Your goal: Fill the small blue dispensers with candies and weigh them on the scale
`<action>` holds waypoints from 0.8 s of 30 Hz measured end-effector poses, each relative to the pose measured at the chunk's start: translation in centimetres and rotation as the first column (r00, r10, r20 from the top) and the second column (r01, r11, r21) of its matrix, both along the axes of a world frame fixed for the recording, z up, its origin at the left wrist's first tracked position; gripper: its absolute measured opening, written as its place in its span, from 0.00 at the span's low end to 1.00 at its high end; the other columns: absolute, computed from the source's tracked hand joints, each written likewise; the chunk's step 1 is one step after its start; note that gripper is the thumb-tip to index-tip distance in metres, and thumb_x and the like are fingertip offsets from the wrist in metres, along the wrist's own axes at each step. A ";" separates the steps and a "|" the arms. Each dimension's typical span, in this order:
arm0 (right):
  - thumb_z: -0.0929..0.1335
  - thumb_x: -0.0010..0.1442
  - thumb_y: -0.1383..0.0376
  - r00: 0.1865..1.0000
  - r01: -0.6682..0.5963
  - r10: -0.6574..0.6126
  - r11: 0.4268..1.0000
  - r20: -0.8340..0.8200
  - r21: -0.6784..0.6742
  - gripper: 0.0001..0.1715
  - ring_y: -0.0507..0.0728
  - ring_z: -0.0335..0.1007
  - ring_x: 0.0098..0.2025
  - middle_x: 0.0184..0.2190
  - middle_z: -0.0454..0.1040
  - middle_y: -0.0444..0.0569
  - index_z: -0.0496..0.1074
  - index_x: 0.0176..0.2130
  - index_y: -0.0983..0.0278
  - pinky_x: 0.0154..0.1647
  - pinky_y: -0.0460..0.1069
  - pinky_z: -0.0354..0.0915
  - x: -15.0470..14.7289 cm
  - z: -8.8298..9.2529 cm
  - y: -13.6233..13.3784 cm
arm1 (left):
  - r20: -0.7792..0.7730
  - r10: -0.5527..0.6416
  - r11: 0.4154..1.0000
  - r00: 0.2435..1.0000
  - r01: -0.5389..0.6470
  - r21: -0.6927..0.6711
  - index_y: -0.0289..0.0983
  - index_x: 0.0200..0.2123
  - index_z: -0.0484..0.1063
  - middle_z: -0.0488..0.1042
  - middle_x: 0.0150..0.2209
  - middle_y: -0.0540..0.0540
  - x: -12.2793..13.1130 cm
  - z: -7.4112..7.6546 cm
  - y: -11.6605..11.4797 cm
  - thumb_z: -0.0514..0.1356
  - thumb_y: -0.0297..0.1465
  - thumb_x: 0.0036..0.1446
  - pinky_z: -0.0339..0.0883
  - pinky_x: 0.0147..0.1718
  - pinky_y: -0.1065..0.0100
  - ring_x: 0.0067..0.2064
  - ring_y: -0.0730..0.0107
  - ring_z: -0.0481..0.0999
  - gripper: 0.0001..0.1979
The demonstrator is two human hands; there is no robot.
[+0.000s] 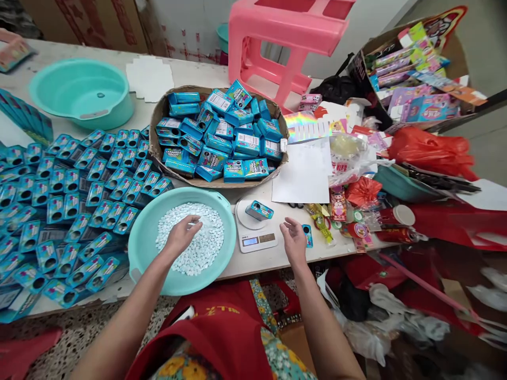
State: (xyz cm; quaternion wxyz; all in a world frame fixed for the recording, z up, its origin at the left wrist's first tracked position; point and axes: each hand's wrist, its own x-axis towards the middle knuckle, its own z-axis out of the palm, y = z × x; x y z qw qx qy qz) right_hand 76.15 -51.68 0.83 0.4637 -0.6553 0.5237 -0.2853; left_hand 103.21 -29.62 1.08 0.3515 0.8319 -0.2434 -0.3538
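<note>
one box (259,210) between hands | left (182,235) curled halfway, hold unclear | right (294,240) loosely spread, empty

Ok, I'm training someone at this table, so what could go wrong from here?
The round turquoise plastic basin reaches the front edge of the white table, so a knock might spill its pale-blue pellets. The right hand, close to the small blue cardboard box on the white digital scale, could nudge it and upset the reading. The crowded open blue cardboard boxes beside the basin might topple if brushed.
</note>
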 end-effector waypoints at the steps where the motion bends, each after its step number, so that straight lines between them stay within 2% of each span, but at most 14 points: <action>1: 0.69 0.53 0.53 1.000 0.006 -0.006 1.000 -0.003 0.004 0.26 0.60 0.69 0.49 0.49 0.71 0.58 0.68 0.47 0.65 0.51 0.60 0.65 -0.5 -0.1 0.1 | 0.000 -0.006 1.000 1.000 0.006 -0.003 0.39 0.46 0.71 0.75 0.47 0.44 -0.1 0.3 -0.7 0.53 0.46 0.54 0.67 0.42 0.63 0.44 0.58 0.75 0.22; 7: 0.69 0.53 0.54 0.999 0.046 -0.047 0.997 0.018 0.054 0.24 0.59 0.69 0.47 0.47 0.72 0.57 0.69 0.46 0.65 0.49 0.58 0.65 -2.3 -0.5 0.3 | 0.098 -0.078 0.991 0.992 0.088 -0.099 0.39 0.45 0.72 0.76 0.45 0.45 -1.5 2.5 -5.5 0.53 0.42 0.57 0.67 0.43 0.63 0.42 0.61 0.75 0.18; 9: 0.69 0.54 0.54 0.998 0.047 -0.049 0.996 0.027 0.070 0.24 0.59 0.70 0.47 0.46 0.73 0.57 0.70 0.45 0.65 0.50 0.58 0.65 -2.8 -0.5 0.4 | 0.173 -0.130 0.976 0.976 0.157 -0.151 0.40 0.46 0.71 0.75 0.46 0.46 -2.2 3.2 -7.5 0.52 0.40 0.58 0.67 0.44 0.63 0.43 0.62 0.74 0.17; 12: 0.69 0.54 0.53 0.998 0.051 -0.053 0.995 0.021 0.089 0.23 0.59 0.70 0.46 0.45 0.74 0.56 0.70 0.44 0.65 0.51 0.58 0.65 -3.2 -0.7 0.9 | 0.319 -0.255 0.923 0.913 0.328 -0.201 0.40 0.51 0.68 0.72 0.49 0.45 -3.4 3.8 -10.9 0.53 0.37 0.59 0.65 0.47 0.61 0.47 0.61 0.72 0.17; 14: 0.69 0.54 0.52 0.999 0.046 -0.048 0.992 0.011 0.116 0.23 0.59 0.71 0.46 0.45 0.74 0.55 0.71 0.44 0.65 0.51 0.58 0.65 -3.3 -0.9 1.4 | 0.413 -0.355 0.861 0.839 0.465 -0.204 0.41 0.55 0.64 0.68 0.53 0.43 -4.4 3.5 -13.4 0.57 0.35 0.56 0.62 0.51 0.58 0.53 0.57 0.67 0.22; 16: 0.69 0.53 0.52 0.999 0.031 -0.034 0.987 0.014 0.157 0.23 0.59 0.71 0.46 0.44 0.75 0.55 0.71 0.43 0.65 0.51 0.59 0.65 -3.1 -1.3 2.0 | 0.461 -0.450 0.796 0.765 0.577 -0.180 0.42 0.56 0.64 0.65 0.56 0.42 -5.6 2.6 -15.7 0.61 0.32 0.53 0.58 0.54 0.55 0.57 0.53 0.62 0.26; 18: 0.70 0.52 0.52 1.000 0.002 -0.007 0.980 0.025 0.199 0.24 0.60 0.72 0.45 0.43 0.75 0.55 0.71 0.43 0.65 0.52 0.59 0.65 -2.8 -1.6 2.7 | 0.432 -0.534 0.755 0.727 0.640 -0.143 0.41 0.52 0.67 0.66 0.54 0.40 -6.7 1.3 -17.4 0.62 0.30 0.51 0.59 0.53 0.54 0.56 0.52 0.63 0.23; 21: 0.71 0.50 0.52 0.999 -0.040 0.033 0.972 0.034 0.233 0.25 0.60 0.72 0.45 0.43 0.75 0.55 0.71 0.44 0.64 0.52 0.60 0.65 -2.1 -1.9 3.7 | 0.338 -0.549 0.772 0.765 0.618 -0.145 0.38 0.46 0.69 0.69 0.47 0.39 -7.5 0.1 -17.6 0.60 0.32 0.54 0.62 0.49 0.58 0.49 0.56 0.68 0.15; 24: 0.72 0.49 0.51 0.998 -0.063 0.060 0.971 0.020 0.231 0.26 0.61 0.71 0.45 0.43 0.75 0.56 0.71 0.43 0.64 0.53 0.61 0.64 -1.1 -1.9 4.6 | 0.262 -0.409 0.850 0.874 0.470 -0.240 0.39 0.48 0.68 0.69 0.46 0.41 -6.8 0.9 -14.7 0.61 0.37 0.53 0.62 0.47 0.61 0.47 0.58 0.69 0.18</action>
